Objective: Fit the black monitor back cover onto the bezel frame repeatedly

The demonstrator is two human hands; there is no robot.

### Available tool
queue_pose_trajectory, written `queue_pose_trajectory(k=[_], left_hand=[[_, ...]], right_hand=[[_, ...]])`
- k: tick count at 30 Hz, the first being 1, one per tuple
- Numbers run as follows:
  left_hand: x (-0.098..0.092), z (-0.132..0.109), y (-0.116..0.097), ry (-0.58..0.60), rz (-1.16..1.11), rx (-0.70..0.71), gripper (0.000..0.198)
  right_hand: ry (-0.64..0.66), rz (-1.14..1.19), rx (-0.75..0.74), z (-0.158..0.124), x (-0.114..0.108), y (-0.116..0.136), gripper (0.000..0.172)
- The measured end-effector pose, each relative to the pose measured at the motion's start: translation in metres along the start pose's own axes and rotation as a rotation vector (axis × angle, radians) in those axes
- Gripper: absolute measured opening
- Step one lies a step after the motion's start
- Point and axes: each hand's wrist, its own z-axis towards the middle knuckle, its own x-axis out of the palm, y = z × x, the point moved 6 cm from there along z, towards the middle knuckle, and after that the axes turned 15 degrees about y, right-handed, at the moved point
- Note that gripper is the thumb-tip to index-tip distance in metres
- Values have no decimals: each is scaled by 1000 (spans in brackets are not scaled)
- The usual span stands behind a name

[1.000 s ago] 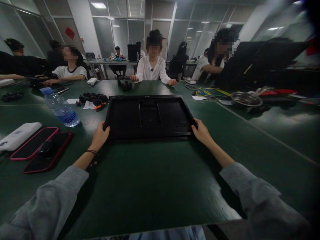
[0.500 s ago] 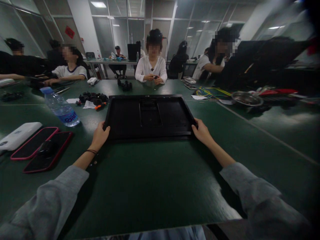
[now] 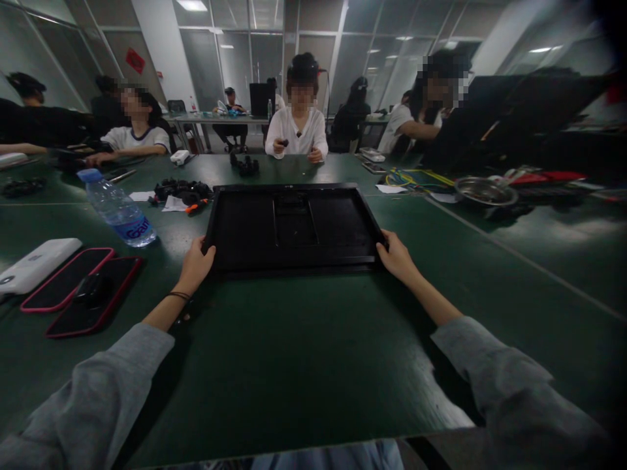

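A wide black monitor casing [image 3: 245,228], shaped like a shallow rectangular tray, lies in front of me over the green table. A recessed panel sits in its middle, and a small pale logo shows on its far rim. My left hand [image 3: 198,261] grips the left side near the front corner, thumb on top. On the opposite side, my right hand [image 3: 396,256] holds the right edge in the same way. The fingers of both hands are partly hidden beneath the rim. Whether the casing rests on the table or is slightly raised, I cannot tell.
To the left stand a water bottle [image 3: 120,212], a white device [image 3: 36,264] and two red-edged phones [image 3: 105,307], one bearing a small black object. Dark cables [image 3: 181,191] lie behind the bottle. A metal bowl [image 3: 484,190] is at right. A person in white [image 3: 296,130] sits opposite.
My hands and the casing stay almost in place. The person opposite has moved their hands apart, one now raised with a small dark object.
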Motion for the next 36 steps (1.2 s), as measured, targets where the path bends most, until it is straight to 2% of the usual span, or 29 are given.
queue_pose_trajectory(k=[12,36], left_hand=[[0,-1,0,-5,-9,-4,49],[0,-1,-1,9,-3,20,49]], right_hand=[[-3,-17,-11,-2,-2,7,51],[13,9,-5,0,-1,2,53]])
